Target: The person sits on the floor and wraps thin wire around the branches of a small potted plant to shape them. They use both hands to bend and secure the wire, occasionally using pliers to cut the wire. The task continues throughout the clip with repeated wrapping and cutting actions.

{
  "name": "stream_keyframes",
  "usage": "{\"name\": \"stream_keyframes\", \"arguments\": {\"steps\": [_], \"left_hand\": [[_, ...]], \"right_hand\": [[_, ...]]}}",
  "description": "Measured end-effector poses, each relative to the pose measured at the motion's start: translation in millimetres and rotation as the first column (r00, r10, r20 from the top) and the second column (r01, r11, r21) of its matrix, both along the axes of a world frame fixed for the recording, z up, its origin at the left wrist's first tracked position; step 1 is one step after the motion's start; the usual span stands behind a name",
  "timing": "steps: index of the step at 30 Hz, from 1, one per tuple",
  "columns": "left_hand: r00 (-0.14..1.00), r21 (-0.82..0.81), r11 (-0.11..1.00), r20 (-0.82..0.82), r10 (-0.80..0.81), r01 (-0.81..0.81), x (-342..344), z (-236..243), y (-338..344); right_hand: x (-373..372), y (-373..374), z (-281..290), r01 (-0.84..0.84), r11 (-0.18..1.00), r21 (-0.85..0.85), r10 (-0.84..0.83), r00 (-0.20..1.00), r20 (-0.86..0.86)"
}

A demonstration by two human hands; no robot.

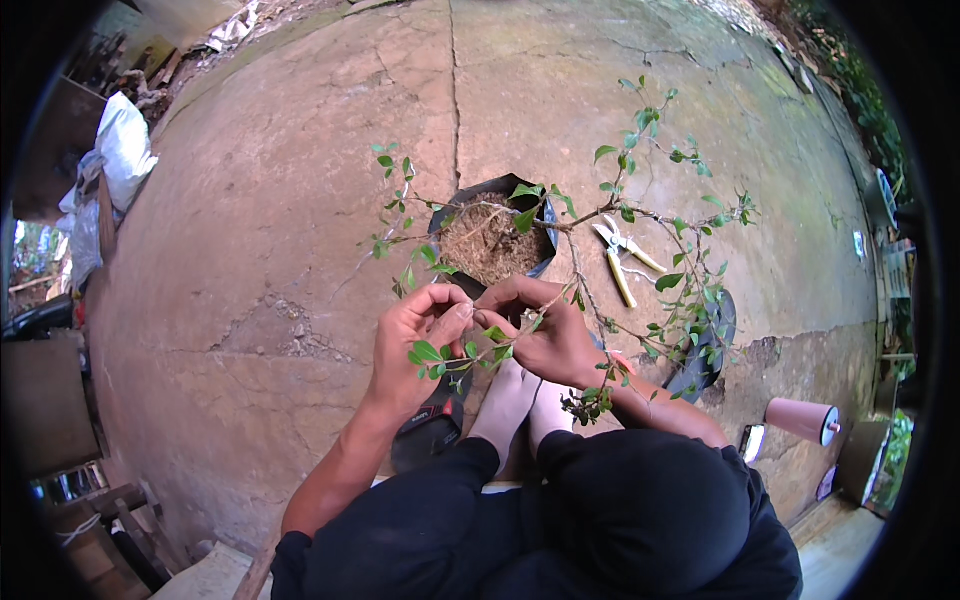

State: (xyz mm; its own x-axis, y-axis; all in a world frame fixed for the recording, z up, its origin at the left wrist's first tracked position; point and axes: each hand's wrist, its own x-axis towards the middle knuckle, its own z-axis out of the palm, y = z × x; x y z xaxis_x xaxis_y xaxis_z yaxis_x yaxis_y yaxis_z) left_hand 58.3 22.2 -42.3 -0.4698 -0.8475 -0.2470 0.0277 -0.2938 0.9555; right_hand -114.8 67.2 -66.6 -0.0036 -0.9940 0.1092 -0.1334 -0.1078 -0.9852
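Note:
My left hand [420, 335] and my right hand [540, 335] meet low in the centre of the head view, both with fingertips pinched on a thin branch of a small leafy plant [600, 215]. Behind them a black plant bag [490, 240] holds brown fibrous soil, with branches spreading over it and to the right. Pruning shears [625, 255] with pale yellow handles lie on the concrete right of the bag, partly under the leaves. Where exactly the fingertips grip is small and partly hidden.
My feet [500, 410] are below my hands, between dark sandals [425, 430]. A pink tumbler [795, 418] and a phone [752, 442] lie at the right. White sacks [125, 150] and boards [50, 400] line the left edge. Cracked concrete floor [230, 220] surrounds the bag.

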Motion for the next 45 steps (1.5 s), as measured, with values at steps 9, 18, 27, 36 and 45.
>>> {"name": "stream_keyframes", "arguments": {"steps": [9,18,27,36,45], "left_hand": [[0.999,-0.094,0.995,-0.027,-0.025,0.023,-1,-7,0],[0.981,-0.427,0.884,0.115,-0.156,0.191,4,-2,-10],[0.960,-0.482,0.833,0.194,-0.200,0.271,6,4,-10],[0.963,-0.523,0.812,0.205,-0.177,0.260,3,3,-9],[0.955,-0.518,0.805,0.216,-0.205,0.290,5,3,-11]], "right_hand": [[-4,-3,2,-0.093,0.968,0.232,0.028,0.963,0.268],[-1,0,-10,-0.246,0.877,0.412,-0.054,0.803,0.594],[0,3,-19,-0.328,0.858,0.395,-0.065,0.693,0.718],[6,4,-16,-0.257,0.860,0.440,-0.153,0.693,0.705],[4,6,-16,-0.301,0.857,0.418,-0.144,0.639,0.756]]}}
